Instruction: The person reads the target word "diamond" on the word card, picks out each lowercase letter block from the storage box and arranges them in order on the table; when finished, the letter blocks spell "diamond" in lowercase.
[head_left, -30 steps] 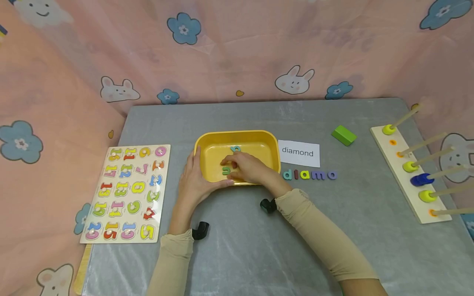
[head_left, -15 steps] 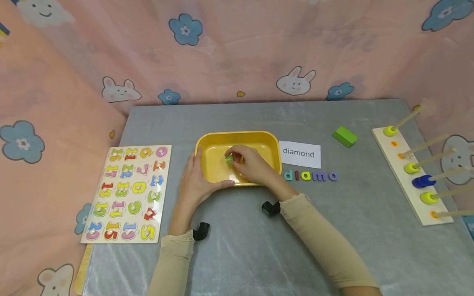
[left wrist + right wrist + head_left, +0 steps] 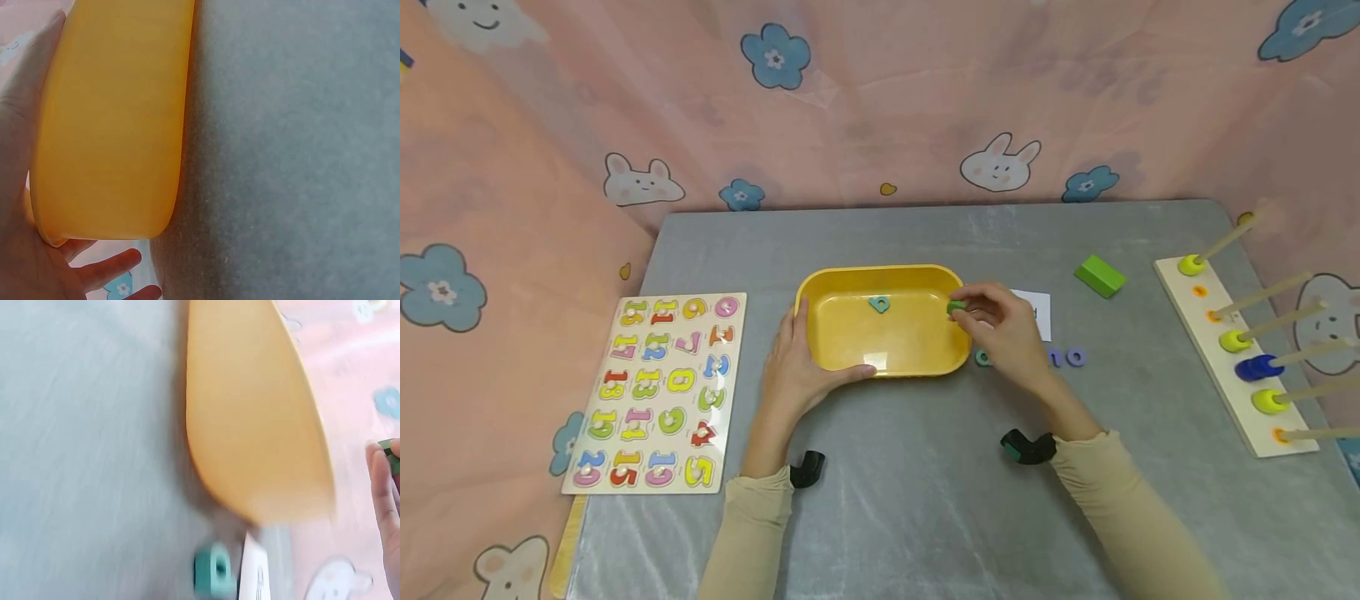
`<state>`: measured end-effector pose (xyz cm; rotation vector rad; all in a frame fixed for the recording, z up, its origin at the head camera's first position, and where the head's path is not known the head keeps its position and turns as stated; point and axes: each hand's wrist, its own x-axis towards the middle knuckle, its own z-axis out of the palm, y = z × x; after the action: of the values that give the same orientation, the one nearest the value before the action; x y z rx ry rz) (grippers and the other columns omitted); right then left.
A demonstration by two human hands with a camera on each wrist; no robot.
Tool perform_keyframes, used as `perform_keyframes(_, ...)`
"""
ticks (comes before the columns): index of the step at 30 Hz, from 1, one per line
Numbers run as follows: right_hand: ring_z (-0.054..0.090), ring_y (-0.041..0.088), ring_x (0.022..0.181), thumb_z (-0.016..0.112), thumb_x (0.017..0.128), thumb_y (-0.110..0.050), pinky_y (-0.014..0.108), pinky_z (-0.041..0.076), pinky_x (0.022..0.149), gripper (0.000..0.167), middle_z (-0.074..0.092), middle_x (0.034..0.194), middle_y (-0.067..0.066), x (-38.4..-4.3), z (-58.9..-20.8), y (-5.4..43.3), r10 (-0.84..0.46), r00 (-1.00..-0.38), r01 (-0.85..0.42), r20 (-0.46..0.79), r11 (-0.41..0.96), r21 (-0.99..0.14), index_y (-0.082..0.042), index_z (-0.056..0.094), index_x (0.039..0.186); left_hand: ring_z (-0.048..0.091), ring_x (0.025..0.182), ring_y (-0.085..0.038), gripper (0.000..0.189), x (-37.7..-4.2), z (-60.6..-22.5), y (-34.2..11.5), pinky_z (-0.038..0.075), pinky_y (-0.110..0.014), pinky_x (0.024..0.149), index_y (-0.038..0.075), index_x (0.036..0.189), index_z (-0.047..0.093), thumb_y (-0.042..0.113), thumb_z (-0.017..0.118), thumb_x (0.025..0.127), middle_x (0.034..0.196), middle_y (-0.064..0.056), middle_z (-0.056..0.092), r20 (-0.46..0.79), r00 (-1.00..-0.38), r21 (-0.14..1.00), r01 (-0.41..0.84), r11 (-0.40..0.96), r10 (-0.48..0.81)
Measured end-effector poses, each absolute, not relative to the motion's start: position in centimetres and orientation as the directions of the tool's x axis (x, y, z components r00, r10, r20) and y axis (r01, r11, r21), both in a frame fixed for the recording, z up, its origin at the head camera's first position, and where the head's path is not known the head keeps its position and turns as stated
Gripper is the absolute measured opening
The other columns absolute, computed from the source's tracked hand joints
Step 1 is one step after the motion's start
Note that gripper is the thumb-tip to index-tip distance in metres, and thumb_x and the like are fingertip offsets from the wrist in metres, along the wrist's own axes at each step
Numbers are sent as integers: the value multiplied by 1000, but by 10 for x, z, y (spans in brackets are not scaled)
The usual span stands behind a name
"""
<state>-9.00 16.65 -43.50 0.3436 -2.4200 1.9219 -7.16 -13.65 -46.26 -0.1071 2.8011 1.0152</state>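
A yellow tray (image 3: 887, 372) lies on the grey table. My left hand (image 3: 801, 362) rests against its left end, fingers along the side and thumb on the front rim; in the left wrist view the fingers look extended. My right hand (image 3: 1007, 337) pinches a small green letter n (image 3: 955, 307) above the tray's right rim. In the right wrist view the green letter (image 3: 394, 459) is partly cut off at the edge. One teal letter (image 3: 879, 305) lies in the tray. Right of it, a white word card (image 3: 1041, 315) and a row of letters, including a purple o (image 3: 1076, 357), are partly hidden by my right hand.
A number puzzle board (image 3: 658, 392) lies at the left. Behind the word card, to the right, is a green block (image 3: 1101, 276). A pegged wooden board (image 3: 1240, 367) with yellow and blue rings stands at the far right. A patterned pink cloth (image 3: 865, 108) hangs behind the table.
My right hand picked the green letter up from the tray floor and carried it right to the tray's rim. My left hand has stayed on the tray.
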Motion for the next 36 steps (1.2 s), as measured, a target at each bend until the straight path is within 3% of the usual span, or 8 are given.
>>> perform_keyframes(8,63,11,83,61,106,-3,17,52,70,22,69,99,-10,-73,-443,231,17,-987,-148,159,286,-947,8,72,122,31,158,-38,150,-72,-463,-136,31,-65,124,24,173,5,73,92,61,176,-10,18,-173,-985,628,-117,769,-9)
perform_keyframes(12,62,5,84,70,101,-5,12,50,70,20,69,105,-11,-66,-448,258,121,-992,-19,46,219,-975,-3,75,121,31,158,-38,149,-71,-463,-135,31,-66,124,24,173,5,72,92,61,177,-10,18,-174,-985,631,-120,767,-11)
perform_keyframes(15,62,-1,86,78,96,-6,8,50,71,26,70,109,-17,-61,-452,273,196,-981,51,-2,246,-968,-10,77,121,31,158,-38,149,-71,-463,-135,31,-66,124,24,173,6,73,92,61,177,-10,18,-173,-985,630,-122,767,-14)
perform_keyframes(21,69,-9,85,57,110,-10,9,51,71,31,71,100,-32,-53,-461,296,175,-982,16,70,449,-893,6,66,134,31,158,-38,149,-72,-463,-135,31,-67,123,25,173,6,74,92,61,176,-11,18,-180,-984,625,-129,770,-19)
perform_keyframes(23,67,-12,84,52,111,-9,8,49,71,29,74,102,-24,-51,-464,302,162,-983,3,92,511,-859,8,66,131,30,158,-39,149,-72,-463,-135,30,-67,123,25,173,5,73,91,61,177,-10,17,-185,-983,627,-134,768,-21)
perform_keyframes(25,61,-17,85,56,110,-7,6,46,73,25,79,104,-7,-48,-465,307,177,-978,13,111,582,-813,8,70,124,30,158,-39,149,-72,-463,-135,30,-68,123,26,173,5,73,91,62,177,-10,17,-189,-982,626,-138,768,-22)
perform_keyframes(29,44,-20,87,66,104,-3,8,37,73,18,70,107,25,-45,-468,314,190,-971,38,144,720,-693,4,79,114,31,157,-39,149,-72,-463,-135,30,-68,123,26,173,4,74,91,61,177,-10,17,-193,-981,623,-142,769,-24)
perform_keyframes(36,45,-19,70,75,99,-7,7,38,62,19,76,102,28,-44,-476,324,284,-958,183,45,722,-667,6,80,111,31,157,-38,149,-71,-462,-134,31,-67,123,25,173,5,73,91,61,176,-10,18,-189,-982,623,-138,770,-24)
